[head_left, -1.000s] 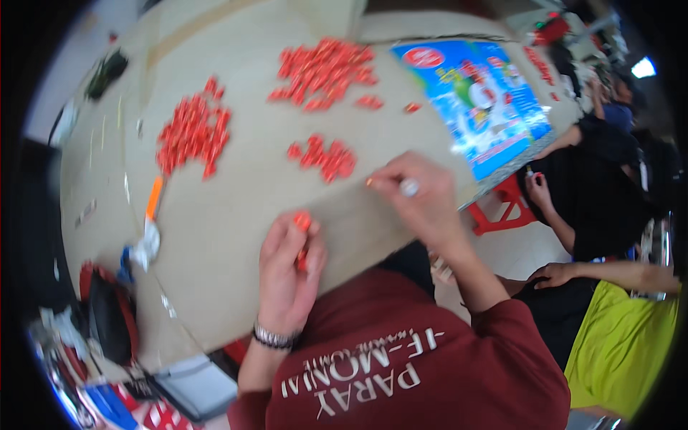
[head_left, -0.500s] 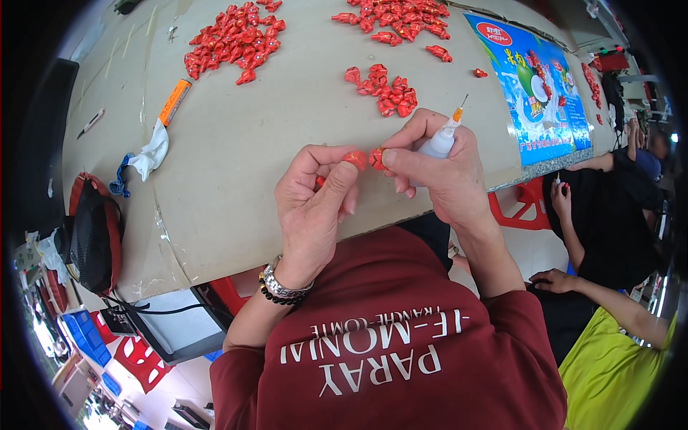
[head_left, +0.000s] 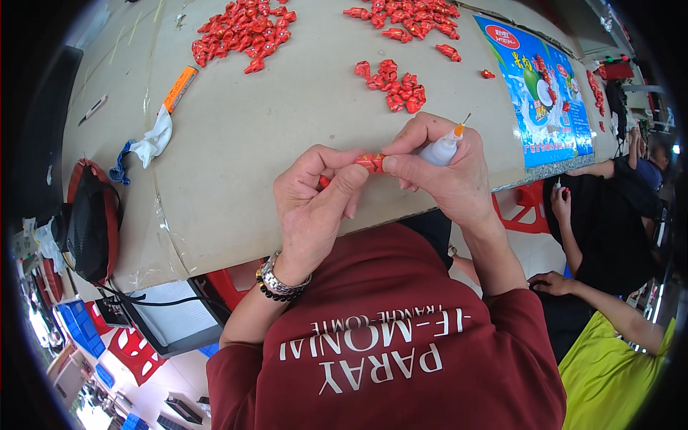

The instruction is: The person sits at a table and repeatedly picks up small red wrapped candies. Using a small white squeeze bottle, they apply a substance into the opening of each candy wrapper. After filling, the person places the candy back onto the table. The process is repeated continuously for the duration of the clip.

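Note:
Over the table's near edge my two hands meet, fingertips pinching small glossy red parts (head_left: 370, 163) that touch end to end. My left hand (head_left: 312, 197) is closed on the left one, and a second red part (head_left: 324, 181) is tucked in its curled fingers. With thumb and finger my right hand (head_left: 459, 179) grips the right one. That hand also keeps a white squeeze bottle (head_left: 439, 152) with an orange neck and thin metal needle, pointing up and away. Fingertips partly cover the red parts, so their exact join is hidden.
Red part piles lie at the back left (head_left: 247, 32), back middle (head_left: 412, 18) and nearer (head_left: 394, 86). A blue printed sheet (head_left: 534, 93) lies right. Leftward are an orange stick-shaped box (head_left: 178, 87), white cloth (head_left: 153, 140), pen-like cutter (head_left: 93, 109) and black-red bag (head_left: 93, 222). Co-workers sit right.
The two red parts, apart by a small gap before, are now pressed together end to end. My right hand still holds the bottle.

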Tool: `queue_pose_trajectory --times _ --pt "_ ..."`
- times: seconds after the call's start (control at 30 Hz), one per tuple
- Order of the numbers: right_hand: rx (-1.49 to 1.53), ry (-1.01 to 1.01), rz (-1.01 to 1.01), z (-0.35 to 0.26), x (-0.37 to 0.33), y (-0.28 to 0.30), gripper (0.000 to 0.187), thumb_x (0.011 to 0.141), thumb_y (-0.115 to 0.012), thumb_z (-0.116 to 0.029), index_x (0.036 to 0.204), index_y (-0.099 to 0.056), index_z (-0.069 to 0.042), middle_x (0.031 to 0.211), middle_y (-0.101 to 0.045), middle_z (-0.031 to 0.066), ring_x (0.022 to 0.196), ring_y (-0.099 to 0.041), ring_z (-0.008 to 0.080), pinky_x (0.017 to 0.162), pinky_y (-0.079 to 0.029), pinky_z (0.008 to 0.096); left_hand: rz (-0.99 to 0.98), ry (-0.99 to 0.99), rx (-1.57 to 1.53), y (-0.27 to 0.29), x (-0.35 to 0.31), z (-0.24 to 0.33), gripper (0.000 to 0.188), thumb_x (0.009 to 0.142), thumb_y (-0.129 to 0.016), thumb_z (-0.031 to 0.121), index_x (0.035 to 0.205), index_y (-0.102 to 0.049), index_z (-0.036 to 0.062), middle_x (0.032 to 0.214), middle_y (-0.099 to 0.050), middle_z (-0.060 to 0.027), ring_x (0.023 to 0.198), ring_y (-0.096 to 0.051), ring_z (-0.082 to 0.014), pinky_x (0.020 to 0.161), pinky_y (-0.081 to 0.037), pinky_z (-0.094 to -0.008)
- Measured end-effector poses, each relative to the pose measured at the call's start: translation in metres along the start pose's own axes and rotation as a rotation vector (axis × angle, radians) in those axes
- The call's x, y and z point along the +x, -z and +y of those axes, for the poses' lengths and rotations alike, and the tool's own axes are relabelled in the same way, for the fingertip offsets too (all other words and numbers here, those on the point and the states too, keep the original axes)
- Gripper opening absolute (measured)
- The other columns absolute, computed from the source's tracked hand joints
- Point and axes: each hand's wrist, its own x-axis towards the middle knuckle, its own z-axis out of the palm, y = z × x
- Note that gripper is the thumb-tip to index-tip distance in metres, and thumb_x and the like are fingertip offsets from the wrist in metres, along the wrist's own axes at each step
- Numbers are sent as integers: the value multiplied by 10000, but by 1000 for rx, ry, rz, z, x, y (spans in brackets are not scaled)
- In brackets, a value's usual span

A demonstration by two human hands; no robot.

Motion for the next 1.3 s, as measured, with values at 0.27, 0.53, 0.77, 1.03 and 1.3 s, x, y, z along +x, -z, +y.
queue_pose_trajectory --times 0.27,0.53,0.77,1.03,1.3 --pt "110 -78 -93 1 1 1 91 766 -710 -16 768 -620 -15 685 -602 15 565 -558 60 491 -432 195 27 -178 194 1 -4 -3 55 857 -638 -5 910 -638 -24 695 -634 -21 528 -474 -6 449 -362 -173" --pt "133 -29 -157 7 1 -1 83 765 -701 4 757 -619 -3 701 -607 33 589 -562 65 511 -443 200 3 -193 244 4 -4 -2 38 846 -648 -12 882 -645 -21 667 -629 -9 512 -481 -3 441 -370 -172" --pt "128 23 -218 9 3 -1 79 768 -694 28 741 -622 11 741 -599 56 618 -561 82 528 -456 212 -13 -165 241 7 -11 -4 73 855 -643 -2 914 -614 -33 749 -619 -52 529 -475 -44 452 -377 -187" --pt "151 33 -247 16 5 1 97 767 -689 23 722 -605 8 728 -598 49 613 -556 75 528 -449 212 -2 -166 256 5 -14 -9 53 859 -642 1 894 -609 -21 730 -607 -40 520 -470 -41 443 -365 -188" --pt "156 32 -251 19 2 2 65 760 -665 58 736 -615 25 739 -597 73 605 -555 85 524 -458 219 41 -125 265 1 -14 -8 63 864 -654 35 882 -637 -23 719 -649 -18 625 -513 -24 547 -420 -182"
